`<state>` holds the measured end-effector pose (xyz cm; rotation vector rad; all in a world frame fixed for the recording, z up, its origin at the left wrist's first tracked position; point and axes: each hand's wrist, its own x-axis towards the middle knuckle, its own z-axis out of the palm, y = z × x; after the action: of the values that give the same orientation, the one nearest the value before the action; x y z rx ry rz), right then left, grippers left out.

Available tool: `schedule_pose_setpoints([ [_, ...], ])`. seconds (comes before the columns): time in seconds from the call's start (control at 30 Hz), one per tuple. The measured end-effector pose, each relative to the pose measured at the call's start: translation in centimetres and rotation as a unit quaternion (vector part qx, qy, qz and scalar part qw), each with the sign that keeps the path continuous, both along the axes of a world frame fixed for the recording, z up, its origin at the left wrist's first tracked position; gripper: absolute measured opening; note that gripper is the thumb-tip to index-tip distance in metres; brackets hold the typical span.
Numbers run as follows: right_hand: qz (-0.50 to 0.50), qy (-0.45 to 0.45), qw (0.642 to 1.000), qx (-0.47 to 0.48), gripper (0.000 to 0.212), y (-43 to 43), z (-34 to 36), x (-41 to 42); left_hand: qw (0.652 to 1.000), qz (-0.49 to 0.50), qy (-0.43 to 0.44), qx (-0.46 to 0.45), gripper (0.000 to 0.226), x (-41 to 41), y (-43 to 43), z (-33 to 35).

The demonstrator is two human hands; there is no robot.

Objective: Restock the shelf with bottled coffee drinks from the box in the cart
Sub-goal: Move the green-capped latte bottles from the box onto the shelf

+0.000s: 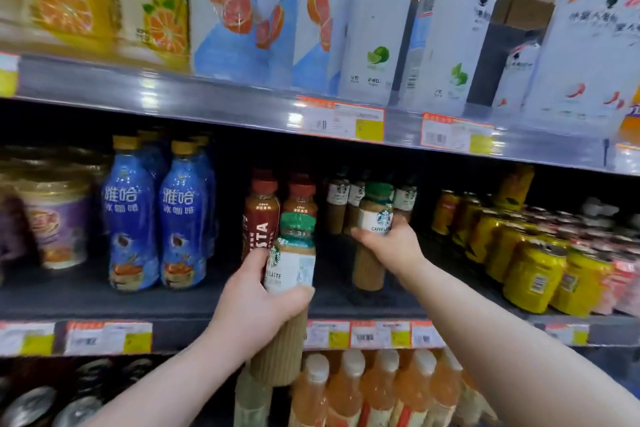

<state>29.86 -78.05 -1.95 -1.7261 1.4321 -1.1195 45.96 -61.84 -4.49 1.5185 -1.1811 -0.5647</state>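
Observation:
My left hand [258, 308] grips a beige caffe latte bottle [294, 253] with a green cap, held in front of the middle shelf's front edge. My right hand [388, 243] grips a second green-capped latte bottle [375, 215], whose base stands on the dark middle shelf [194, 302]. Behind it, deep in the shelf, stand several smaller bottles of the same coffee [337, 199]. The box and the cart are out of view.
Two red-capped brown coffee bottles [261, 208] stand just behind the left-hand bottle. Blue bottles [156, 218] stand to the left, yellow cans [533, 267] to the right. Tall white bottles [381, 21] fill the upper shelf; orange drink bottles [349, 388] stand below.

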Motion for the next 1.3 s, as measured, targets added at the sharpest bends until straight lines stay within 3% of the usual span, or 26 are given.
schedule_pose_setpoints([
  [0.23, 0.049, 0.049, 0.998, 0.008, 0.072, -7.6, -0.8, 1.8, 0.998, 0.063, 0.010, 0.002, 0.031, -2.1, -2.8, 0.9],
  [0.47, 0.130, 0.046, 0.990, 0.003, 0.063, -11.9, -2.5, 2.9, 0.994, 0.106, 0.010, 0.009, 0.034, -4.8, -4.8, 0.7],
  [0.67, 0.159, 0.028, 0.985, -0.067, 0.051, -13.4, -3.0, 3.2, 0.993, 0.114, 0.013, 0.015, 0.036, -7.2, -6.3, 0.6],
  [0.8, 0.180, 0.002, 0.982, -0.051, 0.066, -14.6, -3.7, 3.8, 0.990, 0.138, 0.005, 0.010, 0.035, -8.2, -7.4, 0.7],
  [1.07, 0.206, 0.005, 0.978, -0.024, 0.065, -16.2, -4.1, 3.2, 0.990, 0.138, 0.020, -0.007, 0.042, -9.3, -10.0, 0.9],
  [1.2, 0.180, -0.023, 0.983, -0.030, 0.048, -16.6, -4.2, 1.5, 0.994, 0.104, 0.000, -0.014, 0.043, -8.9, -12.5, 1.2],
  [1.3, 0.211, 0.013, 0.977, -0.012, 0.028, -15.7, -3.3, -1.1, 0.996, 0.091, 0.001, -0.014, 0.044, -8.6, -15.1, 0.9],
])
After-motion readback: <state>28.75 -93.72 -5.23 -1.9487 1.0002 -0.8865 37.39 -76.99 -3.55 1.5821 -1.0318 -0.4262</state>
